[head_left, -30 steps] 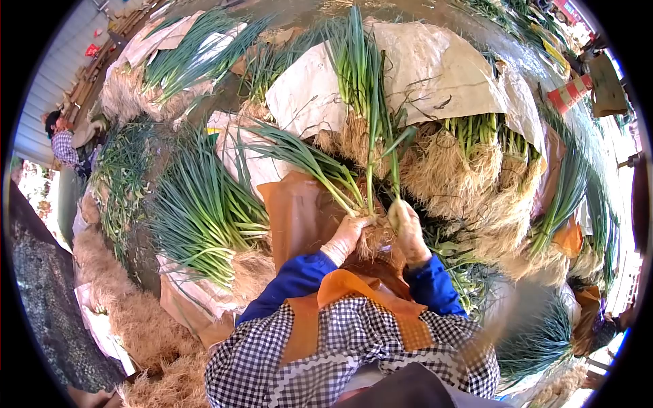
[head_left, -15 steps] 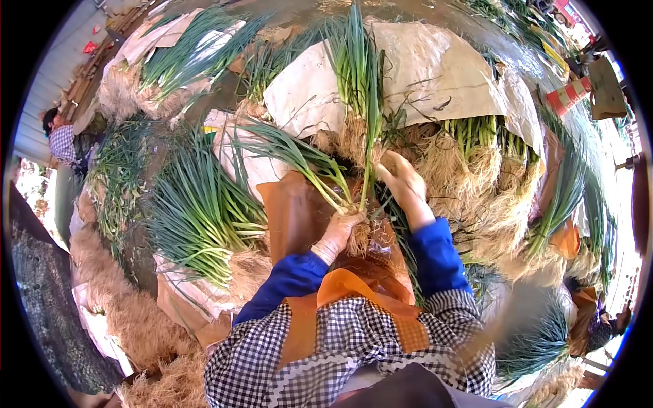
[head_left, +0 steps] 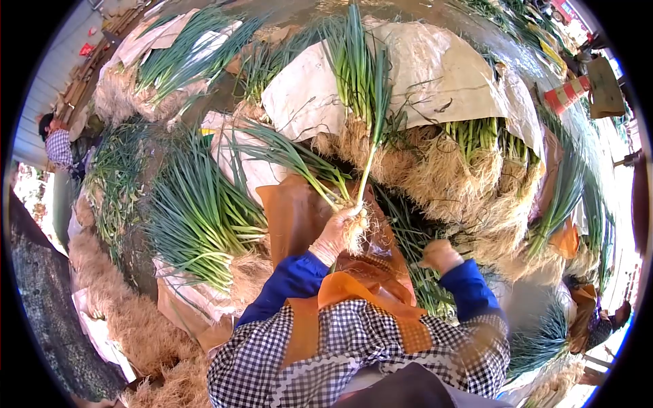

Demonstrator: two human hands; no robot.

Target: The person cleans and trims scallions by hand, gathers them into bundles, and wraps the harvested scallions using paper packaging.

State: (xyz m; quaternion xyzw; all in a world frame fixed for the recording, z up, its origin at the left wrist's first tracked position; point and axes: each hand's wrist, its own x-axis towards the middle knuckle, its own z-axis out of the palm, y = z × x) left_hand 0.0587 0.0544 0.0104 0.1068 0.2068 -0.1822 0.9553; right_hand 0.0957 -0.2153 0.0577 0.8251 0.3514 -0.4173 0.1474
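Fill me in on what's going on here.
A person's left hand holds a few green onions near their roots, above an orange-brown apron. The right hand is off to the side, curled near loose green leaves; whether it holds anything is unclear. A larger bundle lies to the left.

no readable text, no legible labels

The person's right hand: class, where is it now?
In the head view, the right hand is right of centre, beside the orange apron and near green leaves, apart from the left hand, which holds green stalks.
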